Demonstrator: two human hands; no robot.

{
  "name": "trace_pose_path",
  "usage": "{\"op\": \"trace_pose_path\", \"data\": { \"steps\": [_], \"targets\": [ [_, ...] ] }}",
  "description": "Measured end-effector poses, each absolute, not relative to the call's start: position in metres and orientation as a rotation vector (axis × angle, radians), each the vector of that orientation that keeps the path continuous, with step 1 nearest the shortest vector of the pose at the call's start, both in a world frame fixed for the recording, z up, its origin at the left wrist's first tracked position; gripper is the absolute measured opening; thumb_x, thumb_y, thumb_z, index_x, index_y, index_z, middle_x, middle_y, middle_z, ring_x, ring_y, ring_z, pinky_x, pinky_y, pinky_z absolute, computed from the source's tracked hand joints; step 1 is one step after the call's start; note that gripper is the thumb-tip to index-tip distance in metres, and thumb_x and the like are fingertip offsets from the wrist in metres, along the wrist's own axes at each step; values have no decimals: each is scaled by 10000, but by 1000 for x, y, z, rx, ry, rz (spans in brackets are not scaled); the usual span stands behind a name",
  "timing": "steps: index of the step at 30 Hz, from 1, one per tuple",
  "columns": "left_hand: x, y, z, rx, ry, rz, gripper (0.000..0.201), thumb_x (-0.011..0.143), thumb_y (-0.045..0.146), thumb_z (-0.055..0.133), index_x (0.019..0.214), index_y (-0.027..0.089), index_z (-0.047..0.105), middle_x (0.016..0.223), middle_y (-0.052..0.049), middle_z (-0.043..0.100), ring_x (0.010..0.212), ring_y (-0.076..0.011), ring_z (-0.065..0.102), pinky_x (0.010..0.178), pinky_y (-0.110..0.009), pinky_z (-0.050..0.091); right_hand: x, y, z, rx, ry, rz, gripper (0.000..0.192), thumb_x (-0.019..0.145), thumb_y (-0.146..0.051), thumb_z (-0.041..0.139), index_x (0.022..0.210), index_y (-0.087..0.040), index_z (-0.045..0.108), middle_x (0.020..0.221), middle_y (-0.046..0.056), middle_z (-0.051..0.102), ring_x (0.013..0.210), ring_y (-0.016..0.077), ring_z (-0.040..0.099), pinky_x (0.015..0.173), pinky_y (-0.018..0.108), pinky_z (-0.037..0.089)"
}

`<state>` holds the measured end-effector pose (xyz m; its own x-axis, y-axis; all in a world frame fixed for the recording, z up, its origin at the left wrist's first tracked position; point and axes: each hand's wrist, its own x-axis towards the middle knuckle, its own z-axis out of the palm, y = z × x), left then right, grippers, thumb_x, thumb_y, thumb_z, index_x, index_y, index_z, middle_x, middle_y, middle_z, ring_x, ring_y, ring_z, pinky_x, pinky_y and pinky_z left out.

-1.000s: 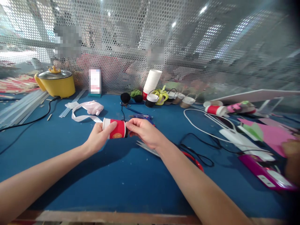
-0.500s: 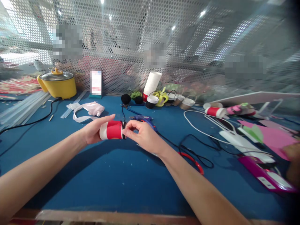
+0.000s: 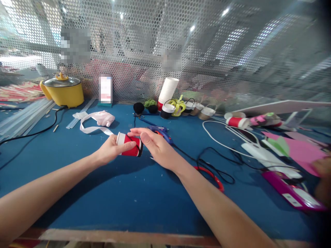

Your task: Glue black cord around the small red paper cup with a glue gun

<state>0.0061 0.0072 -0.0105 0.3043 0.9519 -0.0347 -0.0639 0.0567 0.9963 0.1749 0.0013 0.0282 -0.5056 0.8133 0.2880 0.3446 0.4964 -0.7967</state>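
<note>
My left hand [image 3: 111,148] is closed around a red and white paper cup [image 3: 123,150] lying on its side above the table, thumb across the red part. Black yarn [image 3: 140,148] circles the cup's right end, and a strand slants over the red part near my thumb. My right hand [image 3: 155,144] is beside that end, fingers stretched out along the cup's far upper side and thumb apart. Some of its fingertips are hidden. From a black yarn ball [image 3: 139,108] a strand runs down toward the cup. A blue glue gun [image 3: 162,132] lies just beyond my right hand.
White ribbon [image 3: 89,130] trails from a pink bundle [image 3: 104,118]. At the back stand a yellow pot [image 3: 63,93], a phone [image 3: 105,90], stacked cups [image 3: 168,90] and small handled buckets [image 3: 167,111]. Cables [image 3: 214,162], a power strip [image 3: 266,156] and a purple case [image 3: 287,193] lie right.
The cup has shifted slightly right and turned in my left hand, whose thumb now lies across its front. My right hand has gone from a pinch at the cup's edge to stretched fingers.
</note>
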Motion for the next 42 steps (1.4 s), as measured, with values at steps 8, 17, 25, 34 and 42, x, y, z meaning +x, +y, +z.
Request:
{"op": "trace_pose_path", "data": {
  "steps": [8,17,25,34,42],
  "targets": [
    [11,5,-14,1182,1007,980,257,560,361,719,613,134,612,501,30,556,461,-75,464,475,-197,351,178,9,31,-957,-1964,920,280,885,-365,420,1020,-170,569,1025,73,665,965,159,609,850,313,466],
    [12,5,-15,1122,1060,953,183,629,310,670,603,145,596,525,27,592,488,-87,507,499,-202,400,246,79,19,-2015,-1944,215,364,860,-362,409,628,-158,603,646,96,667,701,202,626,636,288,448],
    [14,2,-12,1138,1094,902,168,650,274,656,544,153,606,481,17,591,464,-104,512,484,-218,393,252,84,-13,-1997,-1920,396,72,614,-160,644,661,-166,591,645,76,645,669,223,625,564,281,433],
    [9,7,-19,1231,1184,855,204,653,329,656,591,138,622,486,13,582,450,-95,482,457,-211,336,233,26,34,-1505,-1716,1030,187,721,-270,599,834,-131,546,640,39,634,532,128,606,520,248,487],
    [10,9,-15,1137,1224,846,194,641,325,664,624,143,600,503,28,582,449,-90,486,468,-207,330,222,-20,39,-1546,-1874,1009,129,740,-269,549,716,-147,581,442,-34,536,375,91,496,394,208,434]
  ]
}}
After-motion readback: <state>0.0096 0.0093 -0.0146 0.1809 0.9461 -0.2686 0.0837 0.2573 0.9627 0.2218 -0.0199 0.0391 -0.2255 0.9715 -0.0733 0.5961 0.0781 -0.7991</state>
